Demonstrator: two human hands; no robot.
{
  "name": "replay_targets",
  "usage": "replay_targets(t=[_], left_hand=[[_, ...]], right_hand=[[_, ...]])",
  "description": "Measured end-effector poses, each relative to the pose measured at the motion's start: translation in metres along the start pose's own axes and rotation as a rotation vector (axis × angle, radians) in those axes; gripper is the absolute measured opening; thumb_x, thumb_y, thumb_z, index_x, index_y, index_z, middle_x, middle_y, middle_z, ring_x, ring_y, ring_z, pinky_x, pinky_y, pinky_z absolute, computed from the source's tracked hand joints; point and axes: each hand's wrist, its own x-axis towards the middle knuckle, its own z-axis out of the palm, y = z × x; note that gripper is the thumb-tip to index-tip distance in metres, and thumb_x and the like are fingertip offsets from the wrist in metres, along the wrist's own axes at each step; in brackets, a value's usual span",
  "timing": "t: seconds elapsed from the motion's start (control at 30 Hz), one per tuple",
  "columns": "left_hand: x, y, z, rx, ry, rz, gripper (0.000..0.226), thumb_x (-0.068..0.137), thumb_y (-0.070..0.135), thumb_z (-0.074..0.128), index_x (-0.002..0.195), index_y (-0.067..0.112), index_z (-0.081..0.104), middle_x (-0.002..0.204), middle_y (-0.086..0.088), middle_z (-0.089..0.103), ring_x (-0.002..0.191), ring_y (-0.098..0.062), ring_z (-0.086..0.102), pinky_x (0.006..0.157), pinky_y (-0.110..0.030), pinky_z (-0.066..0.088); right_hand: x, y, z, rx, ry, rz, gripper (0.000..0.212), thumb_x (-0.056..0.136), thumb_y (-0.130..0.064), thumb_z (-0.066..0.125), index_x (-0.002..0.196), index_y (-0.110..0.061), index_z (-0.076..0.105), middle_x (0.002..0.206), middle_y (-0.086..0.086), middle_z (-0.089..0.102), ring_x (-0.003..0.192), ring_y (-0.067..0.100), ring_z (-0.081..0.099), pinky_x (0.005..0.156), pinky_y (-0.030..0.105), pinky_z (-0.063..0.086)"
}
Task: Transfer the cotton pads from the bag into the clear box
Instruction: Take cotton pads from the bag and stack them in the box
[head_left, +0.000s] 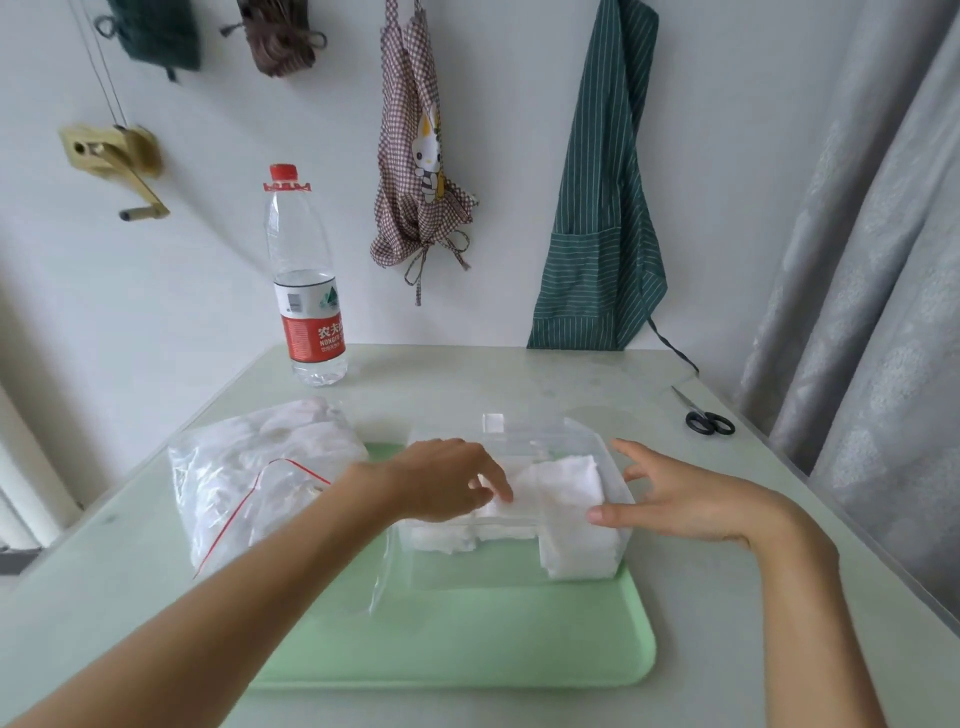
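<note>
A clear plastic box stands on a green tray at the table's middle. White cotton pads lie stacked inside it, higher on the right side. My left hand reaches over the box from the left, its fingertips pressing down on the pads. My right hand is at the box's right wall, fingers spread, thumb against the near right edge. To the left lies a clear zip bag with a red seal line, its mouth open and more white pads inside.
A water bottle with a red label stands at the back left of the table. Black scissors lie at the right edge. Aprons hang on the wall behind; a grey curtain hangs at the right.
</note>
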Motion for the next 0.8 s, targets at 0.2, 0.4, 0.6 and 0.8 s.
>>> replay_targets(t=[0.2, 0.4, 0.6, 0.8], left_hand=[[-0.073, -0.033, -0.023, -0.136, 0.463, -0.121, 0.025, 0.094, 0.030, 0.052, 0.113, 0.044, 0.060, 0.123, 0.027, 0.057, 0.115, 0.000, 0.051, 0.097, -0.028, 0.042], [-0.139, -0.084, -0.004, -0.270, 0.704, -0.400, 0.024, 0.079, 0.046, 0.068, 0.099, 0.044, 0.054, 0.107, 0.037, 0.052, 0.107, -0.002, 0.051, 0.083, -0.029, 0.038], [-0.151, -0.119, 0.031, -0.291, 0.673, -0.646, 0.039, 0.074, 0.066, 0.060, 0.102, 0.039, 0.050, 0.107, 0.021, 0.058, 0.095, -0.007, 0.058, 0.080, -0.033, 0.049], [-0.146, -0.119, 0.046, -0.472, 0.866, -0.705, 0.021, 0.090, 0.049, 0.052, 0.085, 0.033, 0.064, 0.093, 0.012, 0.071, 0.088, -0.010, 0.067, 0.069, -0.026, 0.043]], right_hand=[[-0.020, -0.042, 0.015, -0.136, 0.339, -0.247, 0.067, 0.090, -0.042, 0.055, 0.146, -0.035, 0.019, 0.147, -0.015, 0.031, 0.135, 0.007, 0.026, 0.106, 0.028, 0.028], [-0.017, -0.093, 0.071, -0.337, 0.460, -0.562, 0.040, 0.093, -0.035, 0.053, 0.132, -0.037, 0.045, 0.132, -0.022, 0.045, 0.129, 0.001, 0.030, 0.094, 0.012, 0.018], [0.016, -0.121, 0.139, -0.332, 0.690, -0.672, 0.025, 0.071, -0.029, 0.062, 0.094, -0.036, 0.068, 0.095, -0.017, 0.062, 0.099, 0.009, 0.051, 0.079, 0.022, 0.036], [0.031, -0.142, 0.169, -0.349, 0.758, -0.659, 0.013, 0.067, -0.029, 0.072, 0.079, -0.033, 0.073, 0.079, -0.012, 0.059, 0.086, 0.013, 0.048, 0.072, 0.025, 0.029]])
